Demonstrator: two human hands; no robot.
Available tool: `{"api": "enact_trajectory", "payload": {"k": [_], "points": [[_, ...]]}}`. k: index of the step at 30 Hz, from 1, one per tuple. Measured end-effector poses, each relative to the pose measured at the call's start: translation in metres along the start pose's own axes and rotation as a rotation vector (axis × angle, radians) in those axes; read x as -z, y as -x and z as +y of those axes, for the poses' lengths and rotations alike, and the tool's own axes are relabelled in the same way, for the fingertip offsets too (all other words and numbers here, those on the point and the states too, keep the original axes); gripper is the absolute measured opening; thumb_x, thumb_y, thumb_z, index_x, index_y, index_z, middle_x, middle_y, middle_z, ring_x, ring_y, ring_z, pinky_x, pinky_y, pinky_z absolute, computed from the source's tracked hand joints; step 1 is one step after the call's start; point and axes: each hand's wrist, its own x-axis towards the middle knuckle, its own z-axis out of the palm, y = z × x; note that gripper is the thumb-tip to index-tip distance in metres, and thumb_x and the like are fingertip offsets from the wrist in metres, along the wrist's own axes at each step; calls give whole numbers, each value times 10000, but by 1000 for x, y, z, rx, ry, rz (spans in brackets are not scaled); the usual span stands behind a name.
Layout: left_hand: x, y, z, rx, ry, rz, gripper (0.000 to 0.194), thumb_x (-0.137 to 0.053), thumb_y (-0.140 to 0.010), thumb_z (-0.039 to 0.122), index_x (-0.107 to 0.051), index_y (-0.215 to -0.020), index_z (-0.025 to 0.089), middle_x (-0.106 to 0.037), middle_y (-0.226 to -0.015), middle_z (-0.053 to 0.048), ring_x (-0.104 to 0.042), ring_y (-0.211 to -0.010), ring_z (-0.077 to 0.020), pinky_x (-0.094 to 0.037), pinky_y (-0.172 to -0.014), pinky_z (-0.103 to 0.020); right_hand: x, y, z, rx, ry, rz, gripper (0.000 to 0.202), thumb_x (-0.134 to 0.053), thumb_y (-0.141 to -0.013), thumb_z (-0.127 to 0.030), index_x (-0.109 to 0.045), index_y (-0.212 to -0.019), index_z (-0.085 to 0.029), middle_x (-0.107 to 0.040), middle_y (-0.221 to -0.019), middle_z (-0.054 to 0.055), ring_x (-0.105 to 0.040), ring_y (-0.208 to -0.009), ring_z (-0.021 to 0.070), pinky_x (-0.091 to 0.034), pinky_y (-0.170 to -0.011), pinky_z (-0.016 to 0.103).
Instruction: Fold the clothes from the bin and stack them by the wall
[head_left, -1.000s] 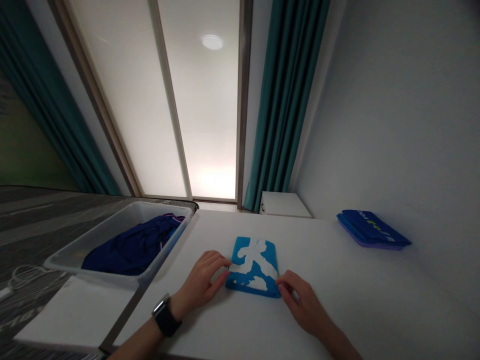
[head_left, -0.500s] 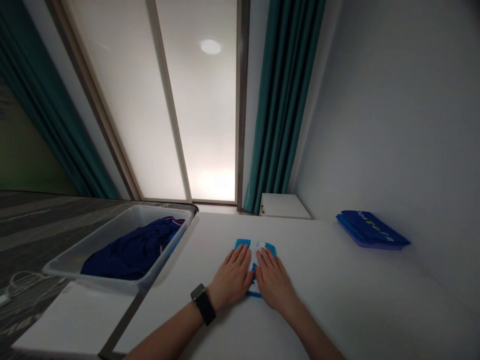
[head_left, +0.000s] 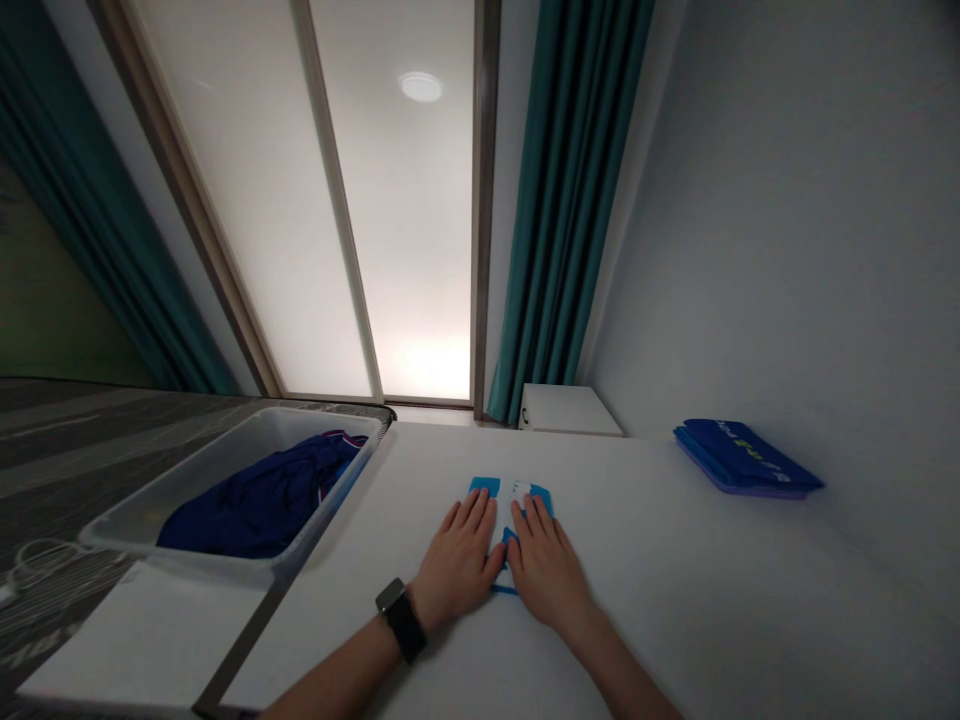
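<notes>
A small folded blue-and-white piece of fabric (head_left: 486, 485) lies flat on the white table, mostly hidden beneath both hands. My left hand (head_left: 459, 556), with a black watch on its wrist, presses on its left half, fingers stretched out and flat. On the right half rests my right hand (head_left: 550, 562), also flat with the fingers extended. The two thumbs are close together near the middle. Blue corners show past the fingertips, and a strip of blue edge shows below the thumbs.
A translucent plastic bin (head_left: 202, 450) holding a dark blue garment (head_left: 262, 498) stands at the left. Against the right wall lies a stack of folded blue fabric (head_left: 742, 458) with lettering. A white cabinet (head_left: 570, 408) sits beyond the table (head_left: 645, 620).
My left hand has slid slightly back toward me and to the left over the fabric. The right hand stays nearly in place, and the view has shifted a little.
</notes>
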Motion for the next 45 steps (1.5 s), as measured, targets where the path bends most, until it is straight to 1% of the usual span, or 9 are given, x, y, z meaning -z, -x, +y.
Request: {"api": "enact_trajectory", "payload": {"k": [8,12,16,20,22,26,31,38,45], "points": [[5,-1,-14,-113,175,-65,563,-302,-1029,448,-324,-1502,143,-273,-1575,-161,-217,-1468,-278,-305,-1158,-493,12,5,9,64,-78,-100,555,-335,-991,-384,-351,-1502,-169,-241,-1588,79,-179,-1474,258,-232,-1174,478],[20,-7,-22,-215,226,-185,590,-272,-1033,483,-250,-1536,174,-232,-1593,-130,-195,-1476,-257,-251,-1181,-484,11,29,26,218,-66,-24,571,-354,-990,-493,-386,-1485,-211,-283,-1577,78,-209,-1466,266,-166,-1192,520],[32,-27,-37,-359,183,-270,547,-264,-1041,458,-243,-1538,231,-263,-1593,-75,-192,-1479,-225,-214,-1191,-462,-3,59,24,284,-13,91,624,-425,-962,-496,-363,-1497,-179,-305,-1566,117,-265,-1445,299,-217,-1182,514],[34,-54,-49,-465,29,-207,561,-372,-1005,512,-333,-1499,249,-268,-1593,-79,-215,-1472,-262,-160,-1193,-497,-22,77,4,227,6,165,649,-557,-887,-435,-431,-1456,-152,-383,-1521,163,-349,-1392,368,-271,-1146,539],[34,-63,-50,-433,-33,-146,538,-410,-1002,474,-365,-1479,230,-295,-1583,-93,-243,-1462,-265,-160,-1191,-491,-21,78,-4,239,-9,170,622,-588,-863,-396,-471,-1426,-159,-434,-1493,157,-392,-1360,378,-286,-1133,548],[35,-60,-34,-196,-46,-50,461,-346,-1011,252,-386,-1457,141,-414,-1516,-125,-362,-1407,-236,-261,-1165,-427,6,63,2,264,-106,119,409,-437,-947,-255,-555,-1338,-236,-600,-1353,53,-524,-1248,238,-262,-1171,480],[30,-27,0,-75,12,-11,568,-359,-1001,442,-363,-1476,131,-402,-1522,-135,-352,-1410,-279,-306,-1144,-433,32,20,27,143,-56,87,466,-315,-959,-202,-532,-1367,-141,-518,-1435,116,-444,-1338,243,-288,-1155,476],[12,-4,11,-64,41,-78,728,-329,-952,652,-379,-1477,150,-326,-1553,-176,-219,-1461,-337,-233,-1163,-516,21,-13,34,162,-29,-77,533,-302,-988,-351,-387,-1484,-176,-356,-1549,90,-279,-1443,252,-202,-1177,497],[16,-13,1,-104,69,-77,645,-363,-964,606,-399,-1462,197,-411,-1511,-146,-335,-1415,-305,-226,-1166,-501,7,-15,46,166,-78,-45,530,-292,-996,-366,-373,-1490,-191,-386,-1536,92,-293,-1432,239,-201,-1175,470]]}}
